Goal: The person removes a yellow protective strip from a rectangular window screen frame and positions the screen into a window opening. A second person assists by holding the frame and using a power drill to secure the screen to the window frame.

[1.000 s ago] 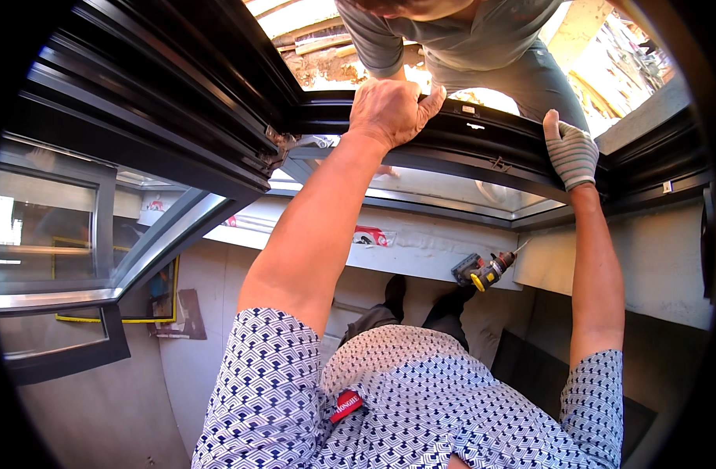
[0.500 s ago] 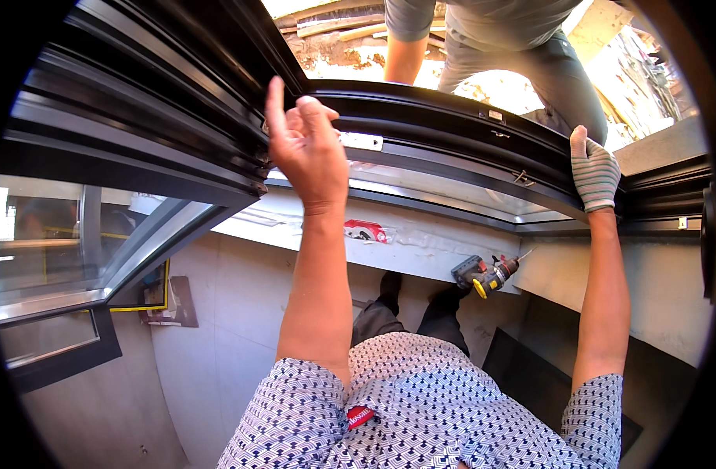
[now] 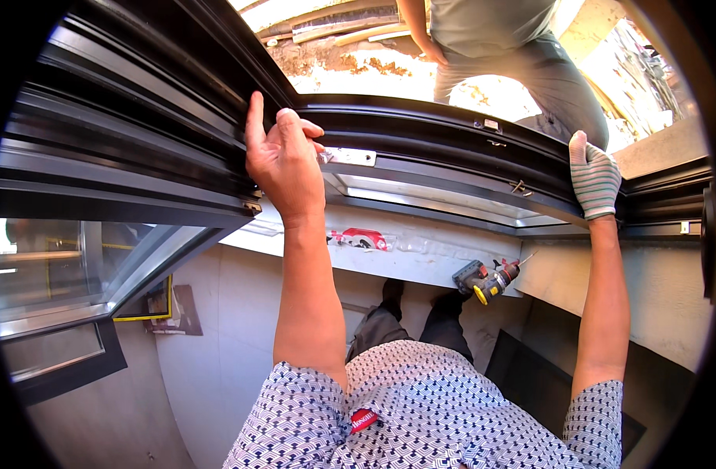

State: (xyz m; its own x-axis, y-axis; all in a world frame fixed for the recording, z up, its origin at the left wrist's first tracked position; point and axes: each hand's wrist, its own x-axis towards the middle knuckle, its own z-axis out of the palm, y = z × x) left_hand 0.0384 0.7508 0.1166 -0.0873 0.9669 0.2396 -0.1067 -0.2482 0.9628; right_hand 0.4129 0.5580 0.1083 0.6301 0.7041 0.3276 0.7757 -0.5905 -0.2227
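My bare left hand (image 3: 286,162) is at the left corner of the black window frame (image 3: 420,129). Its index finger is stretched out along the dark profile, with the thumb raised apart from it; the other fingers are bent and partly hidden. Beside this hand a silver metal plate (image 3: 358,157) lies on the frame. My right hand (image 3: 595,175), in a striped knit work glove, grips the frame near its right end, thumb up. Left of my left arm, a glazed window sash (image 3: 123,262) stands swung inward.
A cordless drill (image 3: 487,279) lies on the pale sill (image 3: 420,262) below the frame, near a red-and-white wrapper (image 3: 364,239). Past the frame, another person (image 3: 499,47) kneels outdoors near stacked boards (image 3: 346,27). A dark panel (image 3: 530,371) leans at the lower right.
My left hand and the frame's left corner sit slightly further left and lower in the picture. The right hand keeps its grip. The other person's arm has moved back to their thigh.
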